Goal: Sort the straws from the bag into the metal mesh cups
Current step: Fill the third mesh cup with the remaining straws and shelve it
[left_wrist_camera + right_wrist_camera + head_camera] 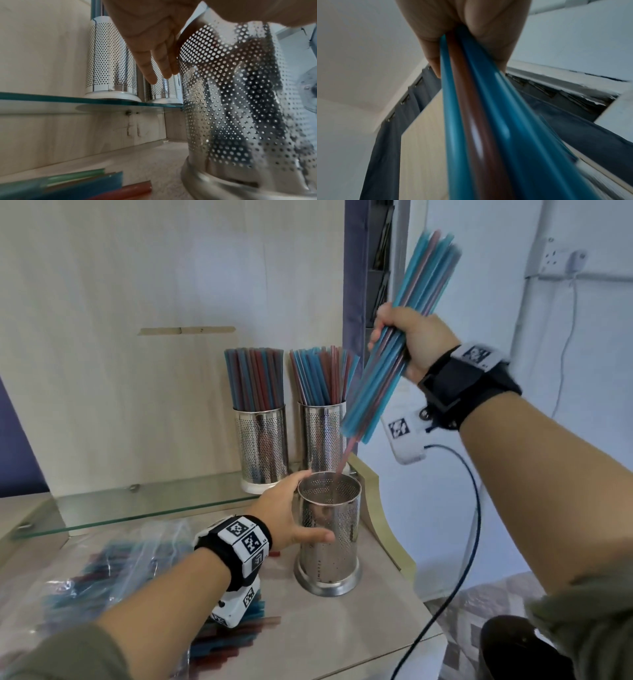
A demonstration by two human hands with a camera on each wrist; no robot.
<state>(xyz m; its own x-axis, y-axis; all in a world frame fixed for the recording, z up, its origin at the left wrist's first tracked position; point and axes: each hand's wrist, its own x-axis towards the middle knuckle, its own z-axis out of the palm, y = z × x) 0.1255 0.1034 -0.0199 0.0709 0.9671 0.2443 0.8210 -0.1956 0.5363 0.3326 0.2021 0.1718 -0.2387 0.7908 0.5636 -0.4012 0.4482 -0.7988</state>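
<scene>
Grasping straw bundle (424, 278) in right hand (418, 337), upper right | clasping front mesh cup (330, 546) with left hand (281, 511), lower centre

The near mesh cup (329, 529) is polished steel, mirror-glossy, pierced all over with small round holes above a smooth, solid base ring. The far left mesh cup (262, 440) and far right mesh cup (322, 436) have the same finish. The raised bundle of straws (404, 337) is smooth, shiny, translucent plastic. At near left, the bag (102, 570) is thin, clear, crinkled plastic film. The glass shelf (137, 501) is clear with a greenish edge. The worktop (325, 628) is pale wood grain with a soft sheen.
</scene>
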